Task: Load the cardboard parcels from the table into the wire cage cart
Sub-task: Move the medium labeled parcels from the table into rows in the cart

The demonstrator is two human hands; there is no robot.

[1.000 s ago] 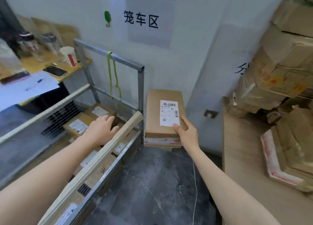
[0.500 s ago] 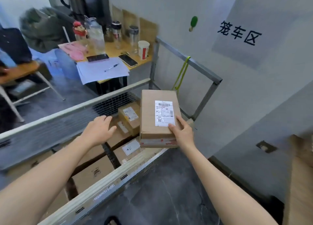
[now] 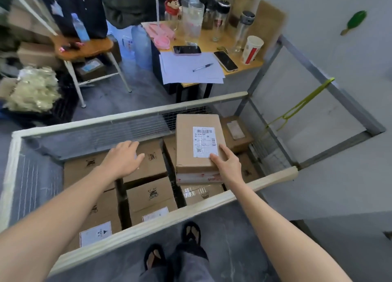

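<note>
Right hand (image 3: 227, 165) grips the labelled parcel (image 3: 186, 152) over the cart (image 3: 148, 228) — left hand (image 3: 122, 161) hovers, fingers relaxed.

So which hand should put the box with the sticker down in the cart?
The right hand. It grips the labelled parcel above the boxes in the wire cage cart. The left hand is empty, open, off to the side.

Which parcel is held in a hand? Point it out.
The barcode-labelled parcel, gripped at its near corner by the right hand; the others lie loose in the wire cage cart.
</note>
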